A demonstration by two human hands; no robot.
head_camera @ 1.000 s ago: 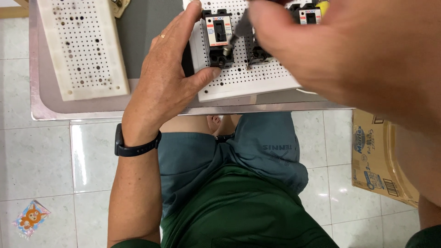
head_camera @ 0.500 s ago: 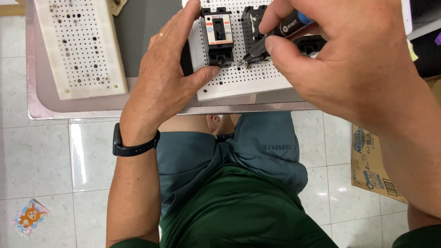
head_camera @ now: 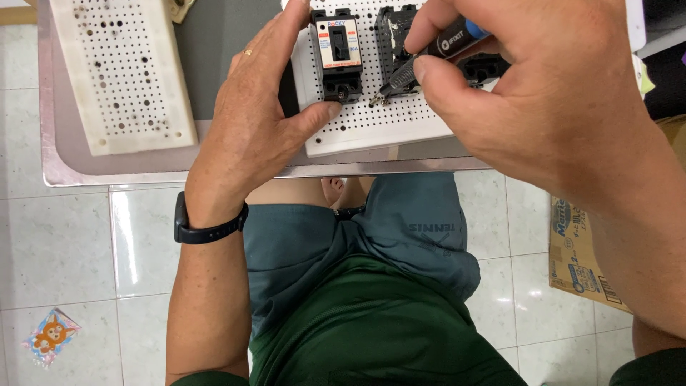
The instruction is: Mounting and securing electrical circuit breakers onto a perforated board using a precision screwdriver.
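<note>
Left hand (head_camera: 254, 121) braces the white perforated board (head_camera: 371, 118) on the desk (head_camera: 214, 50), thumb beside the left breaker (head_camera: 337, 53). Right hand (head_camera: 543, 86) grip closed on the screwdriver (head_camera: 429, 57), tip at the second breaker's (head_camera: 396, 36) lower terminal. Best keep it square, press down, turn slowly.

Breaker (head_camera: 338, 53) on perforated board (head_camera: 371, 129), left of screwdriver (head_camera: 429, 57)

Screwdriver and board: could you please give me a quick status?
Left hand steadies board. Right hand grips screwdriver, tip at second breaker. Nothing in the way.
</note>
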